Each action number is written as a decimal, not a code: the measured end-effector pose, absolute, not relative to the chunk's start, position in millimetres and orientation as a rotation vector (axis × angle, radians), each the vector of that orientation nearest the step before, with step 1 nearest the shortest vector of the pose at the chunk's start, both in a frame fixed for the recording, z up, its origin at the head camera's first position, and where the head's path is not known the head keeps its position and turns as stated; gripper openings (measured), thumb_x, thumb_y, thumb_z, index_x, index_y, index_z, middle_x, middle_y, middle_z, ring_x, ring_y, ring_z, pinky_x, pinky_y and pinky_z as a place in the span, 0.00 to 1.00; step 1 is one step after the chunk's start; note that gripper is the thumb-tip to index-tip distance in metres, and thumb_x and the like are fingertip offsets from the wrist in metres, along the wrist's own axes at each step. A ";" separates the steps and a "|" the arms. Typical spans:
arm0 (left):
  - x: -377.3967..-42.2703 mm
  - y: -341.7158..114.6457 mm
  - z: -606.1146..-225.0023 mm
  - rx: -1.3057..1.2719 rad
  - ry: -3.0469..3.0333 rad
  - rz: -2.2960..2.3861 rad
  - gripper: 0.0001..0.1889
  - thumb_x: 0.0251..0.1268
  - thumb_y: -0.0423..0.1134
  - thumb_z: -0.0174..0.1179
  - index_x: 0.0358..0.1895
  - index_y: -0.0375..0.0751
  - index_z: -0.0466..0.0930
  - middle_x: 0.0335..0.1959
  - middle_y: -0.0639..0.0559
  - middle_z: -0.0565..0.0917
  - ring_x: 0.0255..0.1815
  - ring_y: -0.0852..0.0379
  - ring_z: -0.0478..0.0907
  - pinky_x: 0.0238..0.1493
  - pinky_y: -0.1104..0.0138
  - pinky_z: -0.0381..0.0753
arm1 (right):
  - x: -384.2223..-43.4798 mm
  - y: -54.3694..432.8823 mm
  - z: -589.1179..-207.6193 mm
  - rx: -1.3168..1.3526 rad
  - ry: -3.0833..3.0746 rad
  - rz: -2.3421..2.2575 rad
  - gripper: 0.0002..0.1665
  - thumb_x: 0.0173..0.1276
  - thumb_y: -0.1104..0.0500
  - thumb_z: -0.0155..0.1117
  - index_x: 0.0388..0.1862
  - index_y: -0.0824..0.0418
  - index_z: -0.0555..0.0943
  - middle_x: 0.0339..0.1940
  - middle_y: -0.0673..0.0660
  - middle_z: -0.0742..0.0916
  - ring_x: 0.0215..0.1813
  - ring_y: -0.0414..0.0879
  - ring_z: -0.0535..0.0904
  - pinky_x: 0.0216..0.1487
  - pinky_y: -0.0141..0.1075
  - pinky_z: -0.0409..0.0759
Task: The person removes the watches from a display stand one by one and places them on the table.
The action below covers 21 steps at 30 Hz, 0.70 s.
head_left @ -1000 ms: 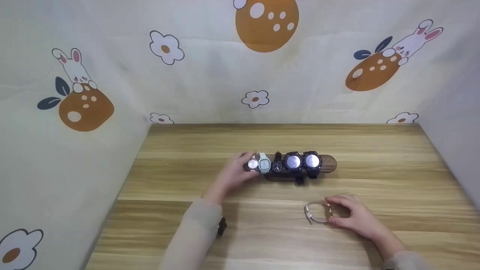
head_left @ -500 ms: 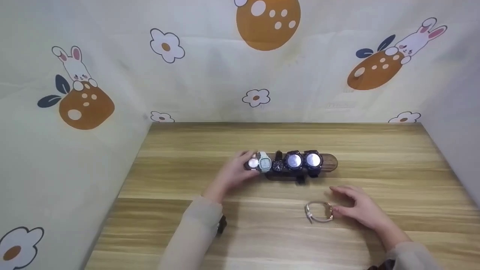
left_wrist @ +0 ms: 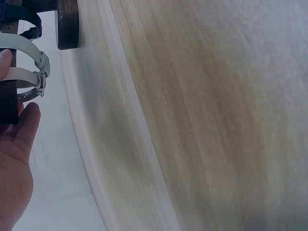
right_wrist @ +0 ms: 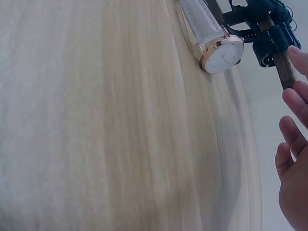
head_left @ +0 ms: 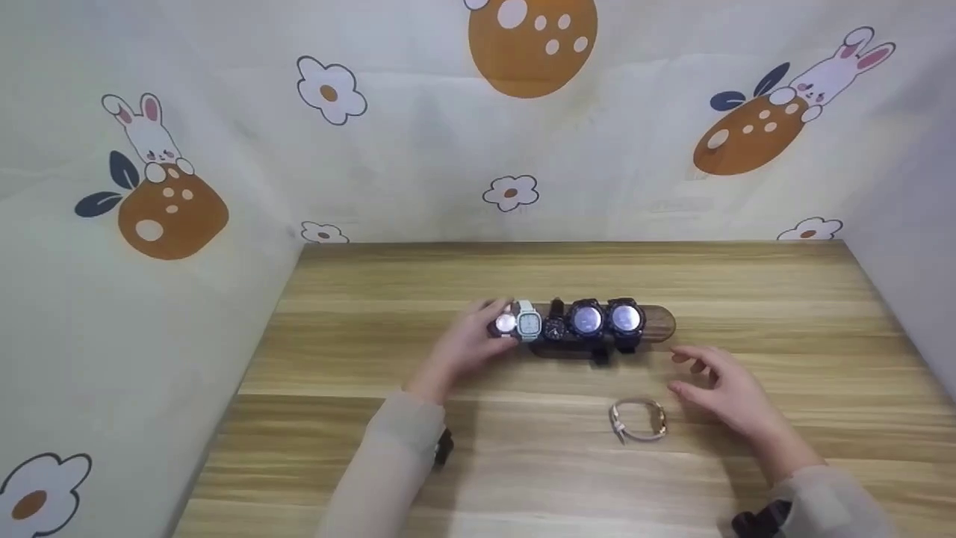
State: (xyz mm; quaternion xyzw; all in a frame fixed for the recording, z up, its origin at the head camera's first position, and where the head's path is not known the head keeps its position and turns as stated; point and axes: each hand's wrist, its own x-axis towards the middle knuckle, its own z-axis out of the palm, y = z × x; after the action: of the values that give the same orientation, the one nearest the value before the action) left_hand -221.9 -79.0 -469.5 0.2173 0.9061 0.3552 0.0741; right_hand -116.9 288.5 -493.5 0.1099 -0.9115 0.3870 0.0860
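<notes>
A dark wooden watch stand [head_left: 660, 323] carries several watches in a row. My left hand [head_left: 470, 340] grips its left end, beside a small pale-strapped watch [head_left: 506, 323]. Then come a mint-green square watch [head_left: 529, 325], a small black watch [head_left: 554, 329] and two large black watches [head_left: 588, 320] [head_left: 626, 318]. On the table in front lies a loose watch with a pale strap [head_left: 637, 438]; its rose-gold case and white dial [right_wrist: 224, 57] show in the right wrist view. My right hand [head_left: 728, 392] holds nothing, fingers spread, just right of that watch and near the stand's right end.
The wood-grain table [head_left: 358, 284] reaches back to a cream wall cloth [head_left: 418, 149] printed with rabbits, fruit and flowers. Cloth also closes off the left and right sides. A dark wrist device [head_left: 760, 521] sits by my right sleeve.
My right hand has let go of the loose watch and moved away up and to the right, toward the stand. The watch stays on the table; my left hand keeps its grip.
</notes>
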 end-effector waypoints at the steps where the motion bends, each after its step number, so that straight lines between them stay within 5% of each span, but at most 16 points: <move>1: -222.1 -78.7 -469.4 0.659 2.724 1.063 0.38 0.54 0.45 0.67 0.70 0.49 0.62 0.66 0.38 0.66 0.62 0.42 0.66 0.63 0.52 0.65 | -116.7 288.5 -492.7 0.319 -2.710 1.159 0.29 0.51 0.61 0.74 0.53 0.63 0.78 0.42 0.52 0.83 0.38 0.41 0.71 0.36 0.30 0.70; 16: -222.5 -78.9 -468.8 0.695 2.729 1.079 0.38 0.53 0.44 0.68 0.69 0.48 0.63 0.66 0.37 0.66 0.62 0.42 0.67 0.63 0.52 0.66 | -123.9 285.7 -477.2 0.232 -2.702 1.187 0.29 0.52 0.61 0.73 0.55 0.65 0.77 0.42 0.59 0.82 0.36 0.50 0.71 0.35 0.31 0.71; 21: -222.5 -79.1 -469.1 0.691 2.735 1.066 0.39 0.53 0.44 0.68 0.70 0.48 0.62 0.66 0.37 0.65 0.62 0.41 0.66 0.63 0.51 0.65 | -128.9 283.1 -472.3 0.258 -2.686 1.139 0.30 0.52 0.62 0.74 0.55 0.65 0.76 0.42 0.58 0.82 0.36 0.46 0.71 0.35 0.32 0.71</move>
State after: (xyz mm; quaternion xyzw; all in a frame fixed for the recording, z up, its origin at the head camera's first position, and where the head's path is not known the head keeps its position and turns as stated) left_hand -222.5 -79.1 -469.1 0.2288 0.9051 0.3529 0.0630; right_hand -128.9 283.1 -472.3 0.0875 -0.9119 0.3866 0.1062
